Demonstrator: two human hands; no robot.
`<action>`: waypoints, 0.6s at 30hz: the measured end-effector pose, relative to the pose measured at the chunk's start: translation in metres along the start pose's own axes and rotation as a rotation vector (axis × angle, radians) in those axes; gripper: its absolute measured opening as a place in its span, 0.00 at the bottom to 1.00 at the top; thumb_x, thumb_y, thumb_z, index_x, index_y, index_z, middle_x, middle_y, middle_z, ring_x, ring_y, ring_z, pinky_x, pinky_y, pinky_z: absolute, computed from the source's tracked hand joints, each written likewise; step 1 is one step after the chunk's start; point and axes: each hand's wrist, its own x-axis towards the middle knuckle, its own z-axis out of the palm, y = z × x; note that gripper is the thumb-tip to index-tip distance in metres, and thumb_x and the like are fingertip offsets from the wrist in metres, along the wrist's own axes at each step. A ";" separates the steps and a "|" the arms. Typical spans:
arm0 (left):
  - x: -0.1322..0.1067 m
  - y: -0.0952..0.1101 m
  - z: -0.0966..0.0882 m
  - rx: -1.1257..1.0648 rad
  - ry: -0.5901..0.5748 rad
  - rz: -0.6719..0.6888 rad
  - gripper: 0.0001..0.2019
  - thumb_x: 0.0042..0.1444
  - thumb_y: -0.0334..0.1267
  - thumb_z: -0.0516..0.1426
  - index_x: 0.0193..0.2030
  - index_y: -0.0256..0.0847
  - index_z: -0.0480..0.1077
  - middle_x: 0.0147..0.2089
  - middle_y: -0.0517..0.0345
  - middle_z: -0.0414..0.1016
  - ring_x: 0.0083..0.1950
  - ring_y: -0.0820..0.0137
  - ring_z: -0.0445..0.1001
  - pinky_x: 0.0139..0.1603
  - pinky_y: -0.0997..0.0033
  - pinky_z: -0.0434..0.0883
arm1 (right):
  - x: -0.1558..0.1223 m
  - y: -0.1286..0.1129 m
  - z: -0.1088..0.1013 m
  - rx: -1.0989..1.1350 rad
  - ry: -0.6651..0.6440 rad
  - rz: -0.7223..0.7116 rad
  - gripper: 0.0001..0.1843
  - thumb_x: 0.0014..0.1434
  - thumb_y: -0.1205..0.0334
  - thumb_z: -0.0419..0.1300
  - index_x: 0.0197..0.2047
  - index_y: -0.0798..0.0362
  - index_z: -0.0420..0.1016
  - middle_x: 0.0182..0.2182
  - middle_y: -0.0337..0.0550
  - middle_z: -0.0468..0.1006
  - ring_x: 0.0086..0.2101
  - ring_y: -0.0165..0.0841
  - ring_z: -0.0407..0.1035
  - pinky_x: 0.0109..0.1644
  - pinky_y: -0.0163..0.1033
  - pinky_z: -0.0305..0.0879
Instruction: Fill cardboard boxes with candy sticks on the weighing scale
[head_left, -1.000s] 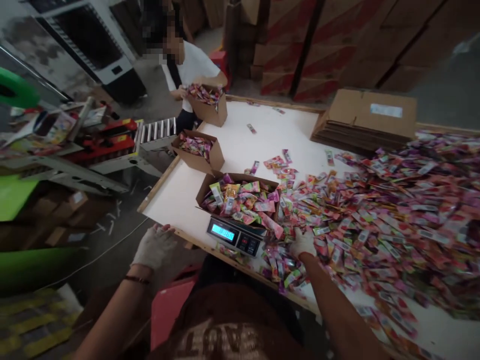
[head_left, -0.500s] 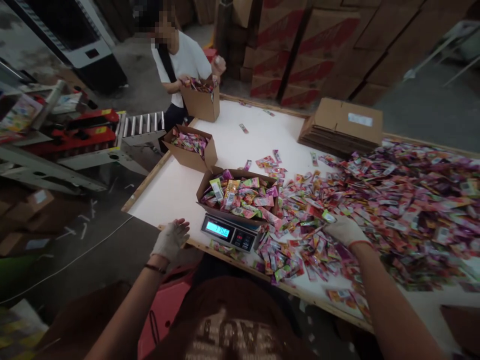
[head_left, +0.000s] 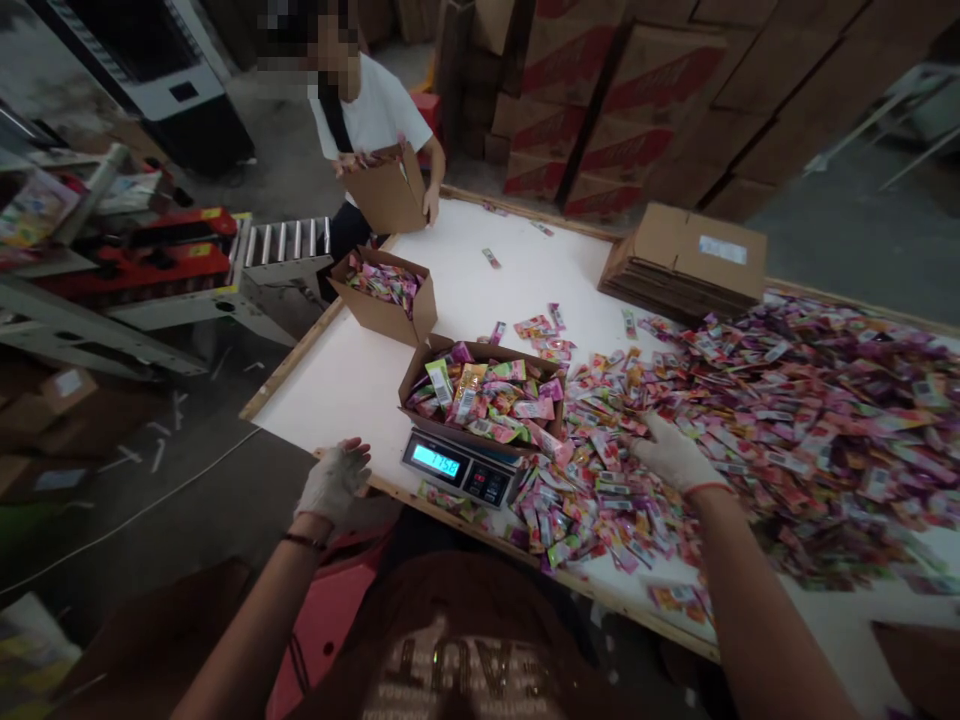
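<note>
A cardboard box (head_left: 420, 372) full of colourful sachets sits on a digital scale (head_left: 459, 468) at the table's near edge. My left hand (head_left: 335, 482), in a white glove, rests on the wooden table edge left of the scale, fingers apart, holding nothing. My gloved right hand (head_left: 673, 454) lies on the big heap of loose sachets (head_left: 787, 420) to the right of the box, fingers bent down into the packets; whether it grips any is hidden.
A second filled box (head_left: 386, 290) stands behind the scale. Across the table a person in a white shirt (head_left: 375, 110) tilts another box (head_left: 384, 190). Flat cartons (head_left: 686, 265) are stacked at the back. A roller conveyor (head_left: 281, 245) stands to the left.
My right hand moved from the near pile by the scale out to the right, then slightly back towards the box. My left hand shifted onto the table edge. The other person lifted and tilted their box.
</note>
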 end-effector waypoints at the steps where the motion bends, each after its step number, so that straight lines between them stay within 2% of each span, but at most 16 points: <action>1: -0.001 0.002 0.004 0.002 -0.003 0.000 0.09 0.68 0.35 0.55 0.39 0.40 0.76 0.41 0.50 0.80 0.40 0.64 0.79 0.41 0.67 0.73 | -0.001 -0.012 -0.001 0.076 0.018 -0.040 0.25 0.59 0.49 0.65 0.56 0.51 0.82 0.41 0.54 0.86 0.44 0.49 0.82 0.50 0.49 0.77; 5: -0.002 0.011 0.021 0.017 -0.020 0.043 0.10 0.68 0.37 0.55 0.38 0.40 0.76 0.40 0.50 0.80 0.41 0.65 0.79 0.42 0.68 0.73 | -0.027 -0.065 -0.013 0.276 -0.011 -0.241 0.18 0.61 0.46 0.62 0.46 0.50 0.79 0.32 0.43 0.82 0.33 0.38 0.75 0.40 0.41 0.73; 9: 0.000 0.017 0.036 0.047 -0.028 0.053 0.08 0.66 0.36 0.56 0.37 0.40 0.76 0.39 0.50 0.80 0.40 0.65 0.78 0.42 0.68 0.73 | -0.063 -0.106 -0.023 0.246 -0.194 -0.418 0.13 0.61 0.47 0.61 0.39 0.48 0.74 0.24 0.33 0.69 0.26 0.31 0.63 0.32 0.35 0.61; 12: 0.004 0.019 0.045 0.052 -0.065 0.057 0.07 0.65 0.36 0.57 0.38 0.40 0.77 0.40 0.49 0.81 0.40 0.65 0.78 0.42 0.67 0.74 | -0.077 -0.119 -0.024 0.146 -0.207 -0.434 0.10 0.59 0.54 0.59 0.41 0.48 0.75 0.24 0.31 0.65 0.25 0.30 0.60 0.31 0.35 0.56; 15: 0.008 0.018 0.055 0.055 -0.086 0.089 0.06 0.62 0.38 0.59 0.38 0.41 0.76 0.41 0.49 0.81 0.42 0.64 0.78 0.42 0.66 0.73 | -0.080 -0.120 -0.022 0.111 -0.204 -0.418 0.17 0.57 0.57 0.61 0.50 0.50 0.78 0.25 0.31 0.67 0.25 0.30 0.59 0.31 0.35 0.55; 18: 0.011 0.018 0.068 0.092 -0.151 0.226 0.10 0.58 0.45 0.63 0.40 0.42 0.76 0.43 0.49 0.80 0.45 0.63 0.78 0.44 0.65 0.72 | -0.080 -0.117 -0.016 0.063 -0.225 -0.385 0.24 0.55 0.57 0.65 0.55 0.51 0.79 0.25 0.32 0.70 0.25 0.31 0.61 0.31 0.36 0.56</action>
